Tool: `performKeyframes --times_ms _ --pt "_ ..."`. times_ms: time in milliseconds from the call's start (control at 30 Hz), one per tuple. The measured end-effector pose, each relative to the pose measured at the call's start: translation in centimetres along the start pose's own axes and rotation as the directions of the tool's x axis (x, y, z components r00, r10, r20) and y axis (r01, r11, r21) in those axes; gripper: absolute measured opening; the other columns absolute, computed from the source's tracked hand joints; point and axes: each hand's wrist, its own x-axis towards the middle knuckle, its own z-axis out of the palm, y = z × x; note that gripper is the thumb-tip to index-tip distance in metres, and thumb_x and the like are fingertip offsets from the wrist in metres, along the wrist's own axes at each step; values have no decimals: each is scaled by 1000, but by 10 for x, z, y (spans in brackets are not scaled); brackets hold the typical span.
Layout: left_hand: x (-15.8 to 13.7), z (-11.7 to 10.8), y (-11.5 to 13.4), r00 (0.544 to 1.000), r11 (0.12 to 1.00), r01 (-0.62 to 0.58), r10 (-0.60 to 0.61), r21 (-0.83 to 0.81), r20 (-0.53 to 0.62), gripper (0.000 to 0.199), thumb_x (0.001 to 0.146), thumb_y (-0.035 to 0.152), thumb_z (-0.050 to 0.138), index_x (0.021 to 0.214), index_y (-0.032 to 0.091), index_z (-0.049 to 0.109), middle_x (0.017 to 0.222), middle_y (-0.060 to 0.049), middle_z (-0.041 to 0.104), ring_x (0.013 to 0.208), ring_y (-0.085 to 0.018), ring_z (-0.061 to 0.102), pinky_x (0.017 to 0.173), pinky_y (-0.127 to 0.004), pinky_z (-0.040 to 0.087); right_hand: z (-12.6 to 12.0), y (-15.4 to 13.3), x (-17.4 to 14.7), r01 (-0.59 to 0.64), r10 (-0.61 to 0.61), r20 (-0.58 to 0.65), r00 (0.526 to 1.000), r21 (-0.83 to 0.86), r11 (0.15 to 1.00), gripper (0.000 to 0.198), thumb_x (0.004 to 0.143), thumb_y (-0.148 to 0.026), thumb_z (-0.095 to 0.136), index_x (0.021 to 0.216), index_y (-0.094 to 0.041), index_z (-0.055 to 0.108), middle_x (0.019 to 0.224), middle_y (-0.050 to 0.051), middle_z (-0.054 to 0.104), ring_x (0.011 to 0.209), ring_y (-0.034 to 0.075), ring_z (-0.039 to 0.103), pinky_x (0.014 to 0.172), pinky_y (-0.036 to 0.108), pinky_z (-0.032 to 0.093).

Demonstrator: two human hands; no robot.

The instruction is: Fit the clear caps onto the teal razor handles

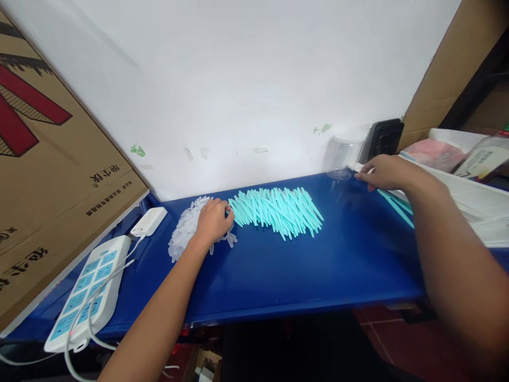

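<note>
My left hand (214, 218) rests on the right side of a heap of small translucent white plastic pieces (185, 228). Its fingers are curled together, and what they pinch, if anything, is hidden. Just to the right of it lies a wide pile of thin teal plastic sticks (276, 209), mostly side by side and slanting. My right hand (384, 172) is at the far right, its fingers stretched leftward and somewhat apart, close to a clear plastic jar (344, 156). Under the right wrist are a few more teal sticks (400, 208).
A white power strip (89, 292) with cables and a white charger (149, 222) occupy the left of the blue table (254, 276). A cardboard box (59, 175) stands on the left. A dark object (384, 139) leans behind the jar. White trays (469, 199) hold packages at right.
</note>
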Motion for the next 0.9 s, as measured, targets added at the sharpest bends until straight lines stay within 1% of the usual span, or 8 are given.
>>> performKeyframes --times_ms 200,333,433,500,633,700,800,900 --pt "-1 5 0 999 989 4 4 -149 54 19 91 32 58 102 21 69 102 -11 72 103 -33 61 89 -44 47 2 1 2 -3 3 24 1000 1 1000 26 95 -41 61 98 -19 75 71 9 77 76 25 68 72 34 42" --pt "0 2 -2 997 984 -2 15 -180 75 24 93 32 57 111 21 68 105 -11 73 103 -31 62 88 -42 47 3 3 4 2 -2 25 1000 -2 1000 29 96 -41 59 97 -18 76 72 9 77 74 25 68 71 34 41" --pt "1 -5 -6 1000 992 -18 18 -123 1 22 91 30 58 109 21 69 105 -11 74 102 -32 63 88 -43 47 5 6 6 12 -12 20 1000 2 1000 29 96 -41 59 98 -18 76 71 10 76 72 25 67 71 34 41" --pt "2 -10 -8 999 996 2 -6 -84 -38 20 89 28 59 104 20 71 99 -10 76 100 -32 64 87 -43 48 6 7 7 20 -20 19 1000 8 1000 29 95 -41 60 99 -17 76 71 11 76 73 25 67 71 35 41" --pt "1 -12 -6 999 997 35 -34 -71 23 22 86 25 58 97 21 77 93 -9 79 94 -33 70 85 -43 51 6 6 6 24 -25 20 1000 14 1000 28 93 -40 62 98 -16 76 71 12 76 74 26 67 71 35 40" --pt "1 -11 -4 998 996 40 -36 -77 53 27 87 23 56 101 21 78 96 -9 80 96 -33 72 86 -42 53 5 5 4 26 -26 18 999 4 1000 27 94 -39 62 98 -16 75 70 12 76 73 25 67 71 35 40" --pt "-1 -9 -1 995 992 30 -19 -124 94 35 90 24 53 116 22 75 110 -8 80 106 -31 72 93 -41 54 4 2 3 24 -24 34 999 -15 1000 27 94 -40 62 98 -17 75 70 9 76 73 24 66 71 34 41" --pt "-2 -9 3 989 979 0 31 -206 145 38 96 33 52 127 21 69 126 -8 74 118 -29 69 100 -39 53 3 2 3 28 -27 50 998 -14 1000 29 94 -41 61 100 -16 75 70 8 76 75 24 66 71 32 41"
